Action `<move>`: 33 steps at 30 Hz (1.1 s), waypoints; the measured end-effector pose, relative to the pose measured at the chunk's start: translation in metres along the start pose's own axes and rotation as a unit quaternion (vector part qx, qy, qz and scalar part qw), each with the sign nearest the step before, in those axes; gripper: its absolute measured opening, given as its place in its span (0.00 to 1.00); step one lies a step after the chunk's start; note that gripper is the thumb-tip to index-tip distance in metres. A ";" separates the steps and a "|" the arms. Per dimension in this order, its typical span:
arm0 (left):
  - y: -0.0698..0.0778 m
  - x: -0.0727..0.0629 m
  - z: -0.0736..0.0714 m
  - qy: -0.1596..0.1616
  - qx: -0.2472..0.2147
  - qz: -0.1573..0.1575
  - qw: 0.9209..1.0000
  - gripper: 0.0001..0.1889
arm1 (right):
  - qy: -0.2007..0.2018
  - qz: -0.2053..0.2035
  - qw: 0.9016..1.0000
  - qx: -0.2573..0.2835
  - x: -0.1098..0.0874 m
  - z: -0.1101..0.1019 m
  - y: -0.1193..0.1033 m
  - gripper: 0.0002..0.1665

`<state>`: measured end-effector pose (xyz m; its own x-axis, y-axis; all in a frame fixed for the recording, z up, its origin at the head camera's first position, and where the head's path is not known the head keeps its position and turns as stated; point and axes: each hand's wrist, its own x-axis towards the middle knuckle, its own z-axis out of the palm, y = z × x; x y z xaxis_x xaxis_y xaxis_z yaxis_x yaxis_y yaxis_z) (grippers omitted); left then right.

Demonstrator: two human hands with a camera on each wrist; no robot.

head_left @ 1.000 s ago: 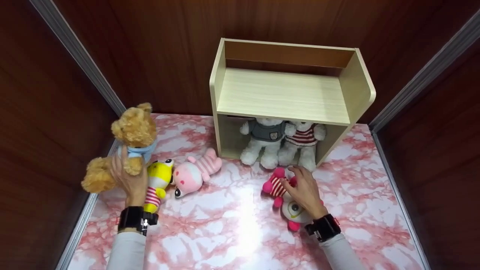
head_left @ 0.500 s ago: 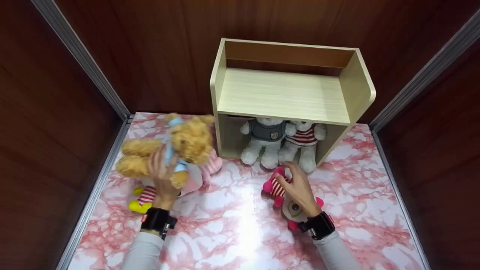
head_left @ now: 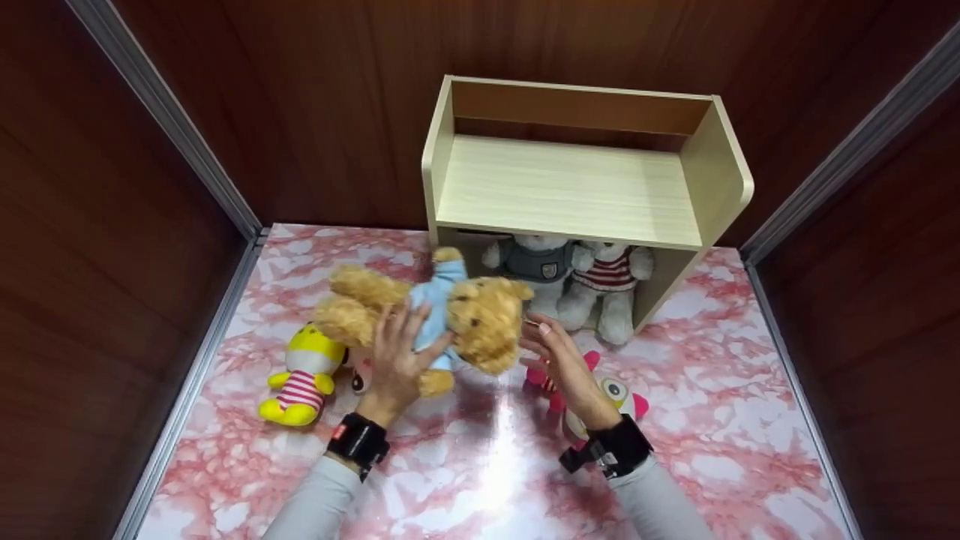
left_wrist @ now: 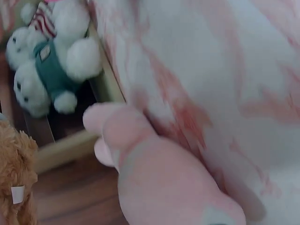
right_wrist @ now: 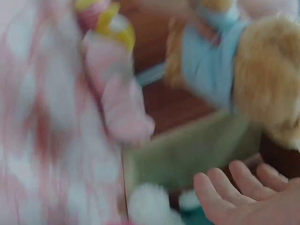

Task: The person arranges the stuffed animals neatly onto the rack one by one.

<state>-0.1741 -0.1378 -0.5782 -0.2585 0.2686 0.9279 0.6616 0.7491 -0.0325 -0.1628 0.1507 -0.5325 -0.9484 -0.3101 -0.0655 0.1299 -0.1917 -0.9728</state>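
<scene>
Held at the body by my left hand [head_left: 397, 367], a golden-brown teddy bear [head_left: 487, 326] in a light blue shirt lies sideways above the floor, head to the right. Its fur shows at the edge of the left wrist view. My right hand [head_left: 564, 375] reaches up close to the bear's head, fingers extended and holding nothing; the right wrist view shows its spread fingers [right_wrist: 248, 180] below the blurred bear. Beneath the right hand lies a plush toy [head_left: 615, 391] with hot-pink limbs and a big eye, partly hidden. The pink plush [left_wrist: 164, 178] is mostly covered by the bear in the head view.
A pale wooden two-level shelf [head_left: 562, 187] stands against the back panel. Its lower level holds a white bear in a grey shirt [head_left: 544, 262] and one in red-white stripes [head_left: 606, 271]. A yellow plush [head_left: 300, 379] lies on the left of the pink-marbled floor [head_left: 420, 480].
My left hand has carried the teddy bear from the far left rightward to the middle, turning it onto its side. My right hand has come off the hot-pink toy toward the bear's head.
</scene>
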 end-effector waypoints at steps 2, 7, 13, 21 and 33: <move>0.005 0.001 0.006 -0.007 -0.004 0.022 1.000 0.23 | 0.001 0.024 0.998 0.059 -0.001 0.008 -0.005 0.49; 0.016 0.005 0.016 -0.018 0.017 0.065 0.998 0.48 | 0.049 0.058 0.988 0.137 -0.005 0.021 -0.014 0.73; 0.024 0.008 0.024 -0.039 0.031 0.089 0.995 0.49 | 0.075 0.044 0.983 0.160 -0.001 0.026 -0.014 0.36; 0.032 0.008 0.032 -0.073 0.063 0.086 0.992 0.38 | 0.119 0.035 0.983 0.139 0.005 0.019 -0.010 0.27; 0.031 0.016 0.011 -0.329 -0.104 -0.007 0.939 0.51 | 0.172 0.059 0.983 -0.008 0.012 -0.007 -0.023 0.31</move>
<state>-0.1656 -0.1041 -0.5687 -0.6015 0.6264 0.4958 0.7602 0.6397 0.1140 -0.1789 0.1580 -0.5124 -0.9691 0.0043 -0.2465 0.2427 -0.1587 -0.9570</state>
